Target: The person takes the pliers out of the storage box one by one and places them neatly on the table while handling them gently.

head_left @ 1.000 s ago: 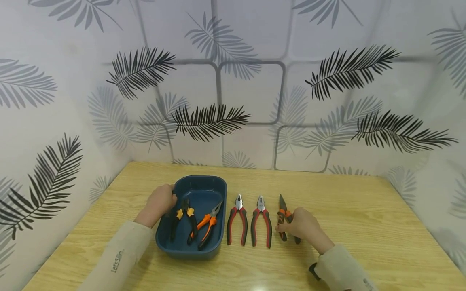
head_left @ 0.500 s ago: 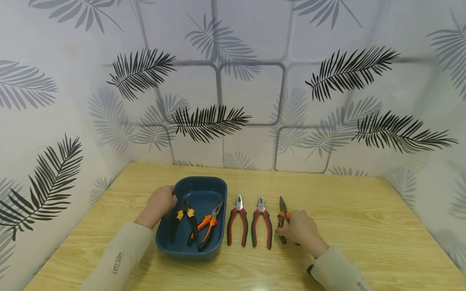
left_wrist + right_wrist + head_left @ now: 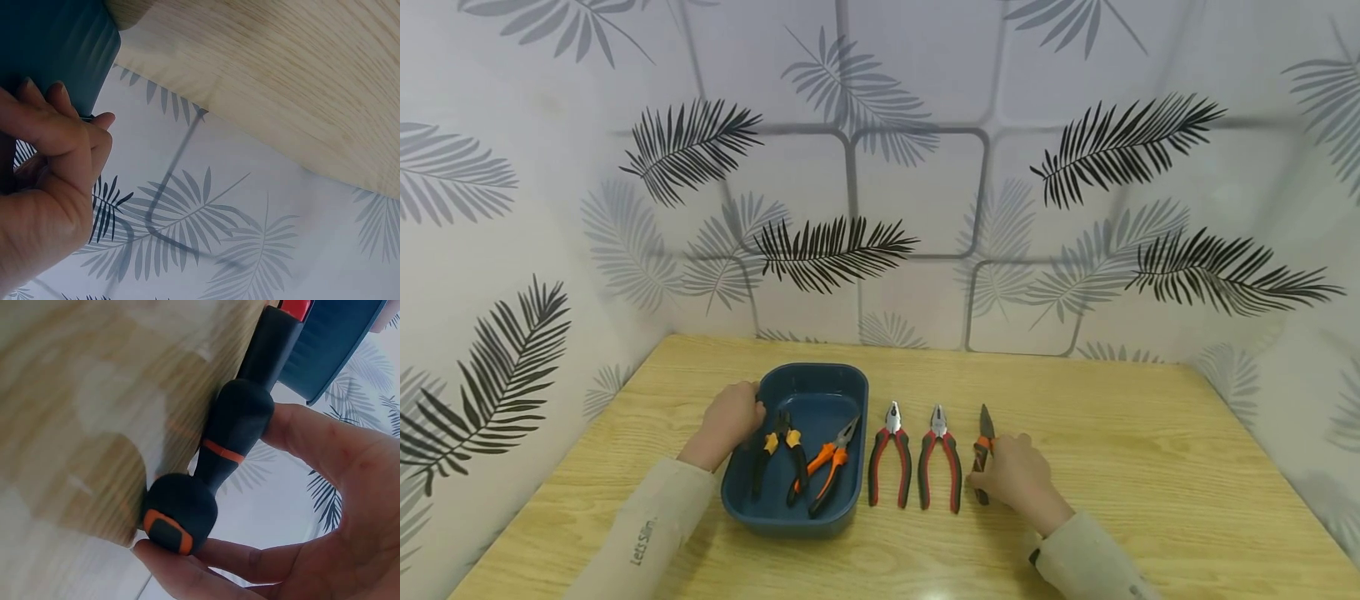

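Note:
My left hand (image 3: 730, 418) grips the left rim of a deep blue rectangular tub (image 3: 790, 527); the left wrist view shows curled fingers (image 3: 69, 134) against its side. Inside lie diagonal cutters (image 3: 767, 446) with yellow-and-black handles and long-nose pliers (image 3: 827, 467) with orange-and-black handles. Farther right, my right hand (image 3: 1018, 477) holds another pair of long-nose pliers (image 3: 982, 450), jaws pointing away from me. In the right wrist view the thumb and fingers pinch their black handles (image 3: 240, 419), which have orange bands, from both sides. The hand hides part of them in the head view.
Two pairs of combination pliers (image 3: 889, 458) with red-and-black handles lie side by side between the tub and my right hand. All stands on a light wooden table (image 3: 1112, 433). Leaf-patterned walls (image 3: 917, 308) border it at the back and sides.
My right hand has drawn in around the pliers, and their handles look closer together. Their tip has shifted slightly right. My left hand and the tub have stayed put.

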A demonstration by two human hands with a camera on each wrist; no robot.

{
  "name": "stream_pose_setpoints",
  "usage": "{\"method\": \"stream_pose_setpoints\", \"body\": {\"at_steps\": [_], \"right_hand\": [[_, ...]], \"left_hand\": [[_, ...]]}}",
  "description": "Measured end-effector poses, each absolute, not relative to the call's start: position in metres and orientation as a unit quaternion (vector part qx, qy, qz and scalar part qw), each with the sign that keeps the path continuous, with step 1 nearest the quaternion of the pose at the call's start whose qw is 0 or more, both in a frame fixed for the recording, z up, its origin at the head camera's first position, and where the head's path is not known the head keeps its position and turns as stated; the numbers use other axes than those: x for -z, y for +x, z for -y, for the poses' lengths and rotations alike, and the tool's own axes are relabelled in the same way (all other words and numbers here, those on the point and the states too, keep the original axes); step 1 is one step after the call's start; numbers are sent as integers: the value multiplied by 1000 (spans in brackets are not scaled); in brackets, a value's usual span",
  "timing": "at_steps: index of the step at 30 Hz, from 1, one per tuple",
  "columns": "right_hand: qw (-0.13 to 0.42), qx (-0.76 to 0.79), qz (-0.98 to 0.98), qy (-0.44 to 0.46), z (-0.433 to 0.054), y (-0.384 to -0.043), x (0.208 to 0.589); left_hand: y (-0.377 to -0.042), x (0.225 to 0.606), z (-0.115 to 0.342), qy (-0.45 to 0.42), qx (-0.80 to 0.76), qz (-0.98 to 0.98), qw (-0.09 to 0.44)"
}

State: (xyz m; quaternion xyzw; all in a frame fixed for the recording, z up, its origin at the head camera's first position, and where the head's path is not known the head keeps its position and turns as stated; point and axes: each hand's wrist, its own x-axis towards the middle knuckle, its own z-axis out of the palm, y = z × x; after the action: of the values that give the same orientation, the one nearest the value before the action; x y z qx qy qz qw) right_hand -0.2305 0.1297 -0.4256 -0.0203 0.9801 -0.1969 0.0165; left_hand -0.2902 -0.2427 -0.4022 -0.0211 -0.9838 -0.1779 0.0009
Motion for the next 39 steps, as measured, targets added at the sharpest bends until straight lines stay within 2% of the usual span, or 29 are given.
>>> {"method": "stream_pose_setpoints", "body": {"at_steps": [22,39], "right_hand": [[10,174,-984,-28,-124,-224,423],[38,148,-988,-11,-120,-222,417]], "left_hand": [[-291,402,243,-14,180,984,-7],[-289,401,243,-12,184,983,-2]]}}
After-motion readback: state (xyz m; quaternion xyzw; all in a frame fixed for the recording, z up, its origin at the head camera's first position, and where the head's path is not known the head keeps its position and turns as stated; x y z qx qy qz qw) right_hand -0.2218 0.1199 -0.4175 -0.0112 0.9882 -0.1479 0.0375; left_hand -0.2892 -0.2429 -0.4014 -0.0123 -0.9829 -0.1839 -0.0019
